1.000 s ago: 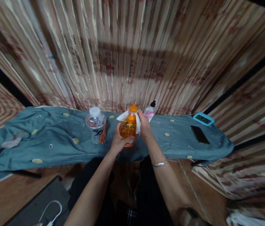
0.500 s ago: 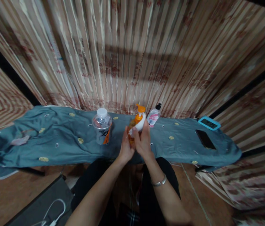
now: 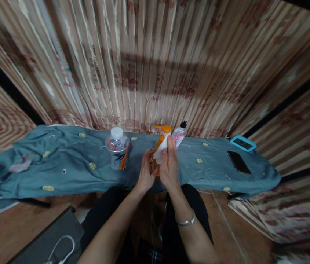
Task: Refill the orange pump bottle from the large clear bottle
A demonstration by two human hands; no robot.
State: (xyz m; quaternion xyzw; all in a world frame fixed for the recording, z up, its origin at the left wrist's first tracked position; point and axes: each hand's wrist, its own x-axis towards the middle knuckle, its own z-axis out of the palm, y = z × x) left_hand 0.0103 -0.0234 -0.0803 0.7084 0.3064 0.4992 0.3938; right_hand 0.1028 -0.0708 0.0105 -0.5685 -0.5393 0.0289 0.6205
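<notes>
An orange pump bottle (image 3: 159, 140) stands nearly upright between my hands at the middle of the cloth-covered table. My left hand (image 3: 146, 173) is wrapped round its lower left side. My right hand (image 3: 169, 167) holds a white tissue (image 3: 160, 149) against the bottle's right side, and both partly hide the bottle. Just behind my right hand is a clear bottle with a pink label and black pump (image 3: 179, 135). To the left stands a clear plastic bottle with a white cap and a black and orange label (image 3: 117, 150).
A blue-framed clock (image 3: 243, 143) and a black phone (image 3: 239, 162) lie on the right of the blue-green cloth (image 3: 199, 172). At its left is a pale scrap (image 3: 19, 167). A grey box with a white cable (image 3: 53, 238) sits lower left. Pleated curtains rise behind.
The tissue has shifted with my right hand, whose fingers are straighter and closer together. The orange pump's spout now points further left, and the bottle has turned in my left hand.
</notes>
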